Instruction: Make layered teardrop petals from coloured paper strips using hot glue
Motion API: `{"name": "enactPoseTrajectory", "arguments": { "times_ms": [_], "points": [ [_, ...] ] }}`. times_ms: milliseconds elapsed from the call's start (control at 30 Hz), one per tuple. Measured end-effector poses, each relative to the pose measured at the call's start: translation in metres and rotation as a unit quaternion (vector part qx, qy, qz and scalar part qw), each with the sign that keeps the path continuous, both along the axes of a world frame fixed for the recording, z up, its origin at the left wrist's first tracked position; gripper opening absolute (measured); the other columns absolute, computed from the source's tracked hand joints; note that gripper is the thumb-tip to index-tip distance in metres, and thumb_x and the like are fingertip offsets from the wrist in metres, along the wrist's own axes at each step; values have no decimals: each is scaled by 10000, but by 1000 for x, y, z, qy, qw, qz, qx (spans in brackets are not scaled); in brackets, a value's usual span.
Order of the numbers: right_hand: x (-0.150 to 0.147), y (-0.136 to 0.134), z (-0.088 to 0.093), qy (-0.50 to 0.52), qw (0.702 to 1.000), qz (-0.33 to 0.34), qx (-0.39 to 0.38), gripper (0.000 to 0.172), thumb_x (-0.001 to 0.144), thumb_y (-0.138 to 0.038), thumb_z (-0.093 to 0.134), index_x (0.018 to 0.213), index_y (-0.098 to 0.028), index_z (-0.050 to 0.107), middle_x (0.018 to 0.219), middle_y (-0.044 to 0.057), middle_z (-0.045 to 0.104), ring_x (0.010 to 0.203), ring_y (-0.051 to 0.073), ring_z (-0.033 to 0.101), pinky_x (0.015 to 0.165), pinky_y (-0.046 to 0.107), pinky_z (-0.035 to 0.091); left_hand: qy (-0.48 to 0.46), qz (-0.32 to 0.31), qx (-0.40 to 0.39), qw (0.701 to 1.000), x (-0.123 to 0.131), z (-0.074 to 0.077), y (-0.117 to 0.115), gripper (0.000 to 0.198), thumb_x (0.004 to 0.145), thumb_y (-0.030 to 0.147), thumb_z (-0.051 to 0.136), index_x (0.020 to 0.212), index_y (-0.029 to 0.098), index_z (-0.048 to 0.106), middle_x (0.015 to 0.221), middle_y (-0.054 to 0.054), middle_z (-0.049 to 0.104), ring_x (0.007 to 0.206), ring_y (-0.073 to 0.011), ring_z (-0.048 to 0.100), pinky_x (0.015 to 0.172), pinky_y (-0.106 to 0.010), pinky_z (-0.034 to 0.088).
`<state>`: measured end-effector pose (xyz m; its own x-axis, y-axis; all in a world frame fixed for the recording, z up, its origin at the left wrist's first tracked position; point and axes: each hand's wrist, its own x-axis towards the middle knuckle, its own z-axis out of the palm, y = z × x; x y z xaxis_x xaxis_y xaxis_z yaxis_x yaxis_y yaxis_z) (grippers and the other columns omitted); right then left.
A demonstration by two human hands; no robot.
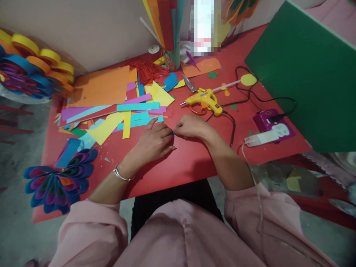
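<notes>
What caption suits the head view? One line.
Left hand and right hand pinch a blue scrap at a red table beside a glue gun.

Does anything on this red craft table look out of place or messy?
The yellow glue gun lies on top of the orange-handled scissors, and loose paper strips sprawl beyond the left hand. Nothing looks damaged.

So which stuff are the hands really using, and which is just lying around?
In use: left hand, right hand, tiny blue paper bit pinched between them.
Lying about: yellow plastic glue gun, orange-handled scissors, loose coloured paper strips, blue-and-purple folded paper flower, big green board.
</notes>
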<state>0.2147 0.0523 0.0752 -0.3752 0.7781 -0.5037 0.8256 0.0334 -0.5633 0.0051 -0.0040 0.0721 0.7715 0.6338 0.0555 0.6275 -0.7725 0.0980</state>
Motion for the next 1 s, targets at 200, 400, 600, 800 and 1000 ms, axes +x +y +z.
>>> {"name": "enactPoseTrajectory", "arguments": {
  "times_ms": [200, 400, 600, 800, 1000],
  "points": [
    [0, -1, 4, -10, 1000, 16, 18, 251, 882, -238, 619, 642, -200, 683, 622, 21, 658, 599, 137, 539, 601, 325, 322, -10, 4, -7, 1000, 0, 0, 0, 176, 1027, 356, 694, 1029, 213, 798, 1052, -110, 790, 1152, -335, 695, 1224, -649, 408],
    [0, -1, 3, -11, 1000, 17, 13, 229, 856, -223, 633, 629, -211, 664, 608, 10, 639, 600, 141, 519, 601, 321, 319, -5, -1, 7, 1000, 0, -2, 0, 183, 1035, 364, 693, 1029, 207, 787, 1024, -103, 781, 1147, -334, 696, 1235, -649, 398],
    [0, 1, 0, -10, 999, 28, 26, 233, 862, -246, 640, 637, -211, 688, 624, 14, 666, 621, 146, 552, 607, 322, 331, -9, 3, -4, 1000, 0, -2, 0, 180, 1026, 361, 701, 1033, 209, 797, 1043, -110, 786, 1127, -329, 694, 1225, -651, 412],
    [0, 0, 2, -10, 1000, 21, 12, 230, 858, -234, 632, 635, -210, 686, 614, 6, 660, 611, 140, 551, 603, 315, 329, -7, 6, -5, 1000, 0, -3, 0, 171, 1022, 364, 705, 1022, 215, 787, 1044, -104, 783, 1128, -326, 689, 1248, -659, 390],
    [0, -1, 3, -13, 1000, 12, 12, 238, 846, -222, 628, 610, -214, 654, 579, 0, 632, 588, 136, 535, 592, 312, 317, -7, 5, -3, 1000, 1, 0, -1, 163, 1029, 349, 701, 1035, 208, 783, 1058, -103, 787, 1155, -330, 689, 1257, -655, 383]
  ]
}}
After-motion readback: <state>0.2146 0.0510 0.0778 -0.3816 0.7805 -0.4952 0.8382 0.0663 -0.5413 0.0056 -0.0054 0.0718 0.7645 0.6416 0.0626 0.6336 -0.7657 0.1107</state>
